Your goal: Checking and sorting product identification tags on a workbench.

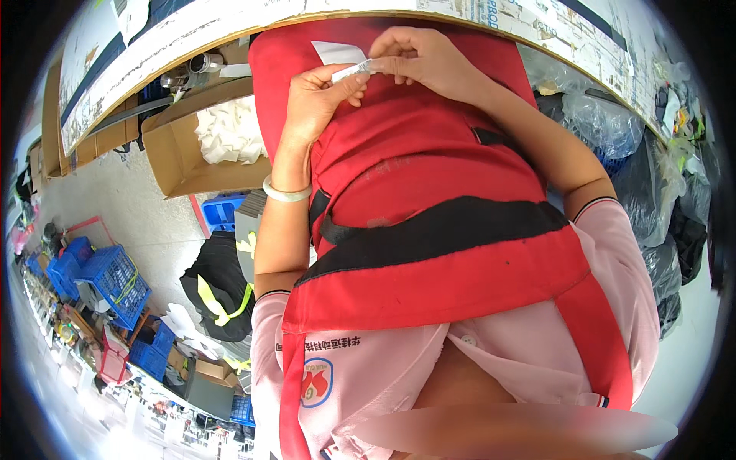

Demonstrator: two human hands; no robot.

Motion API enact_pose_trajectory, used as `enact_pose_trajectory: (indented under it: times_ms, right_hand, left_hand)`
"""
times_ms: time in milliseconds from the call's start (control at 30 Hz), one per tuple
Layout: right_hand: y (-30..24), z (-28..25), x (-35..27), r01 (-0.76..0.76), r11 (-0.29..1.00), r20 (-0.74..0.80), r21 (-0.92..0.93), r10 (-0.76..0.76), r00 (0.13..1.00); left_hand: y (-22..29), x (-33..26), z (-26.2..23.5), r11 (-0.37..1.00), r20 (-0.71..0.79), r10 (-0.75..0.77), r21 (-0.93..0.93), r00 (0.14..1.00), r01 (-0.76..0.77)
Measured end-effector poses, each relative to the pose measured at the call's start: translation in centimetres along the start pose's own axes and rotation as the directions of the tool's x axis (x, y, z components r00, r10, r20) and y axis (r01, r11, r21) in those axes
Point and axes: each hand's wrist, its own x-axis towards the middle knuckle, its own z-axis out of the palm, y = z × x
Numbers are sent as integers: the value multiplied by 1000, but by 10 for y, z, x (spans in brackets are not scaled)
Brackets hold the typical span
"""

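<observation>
The small, flat white strip (349, 73), above the red cloth apron (418, 138), looks light, flexible and easily creased; its ends suit a gentle hold. The left hand (316, 98) has its grip closed on one end, the right hand (433, 65) apparently pinching the other.

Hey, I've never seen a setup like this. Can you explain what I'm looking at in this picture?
There's no machine here, just someone working bare-handed. A wide fisheye camera on their head looks down, so straight edges bend near the rim.

The left hand and right hand meet over a red apron, pinching a small white strip between them. A white flap shows just behind; I can't tell whether it's attached.

Across the top runs a worn, pale worktable. Below it on the left, an open cardboard box holds a heap of white pieces.
</observation>
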Motion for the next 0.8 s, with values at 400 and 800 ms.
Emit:
enact_pose_trajectory:
  times_ms: [400,800]
  right_hand:
    - [-19,-36,12,-31,990,-240,-135,-2,971]
    - [-41,-60,41,-107,989,-276,99,131,952]
  left_hand:
    - [-6,1,-12,991,7,-18,-132,1000,19]
    - [5,1,-2,992,18,-32,-122,999,34]
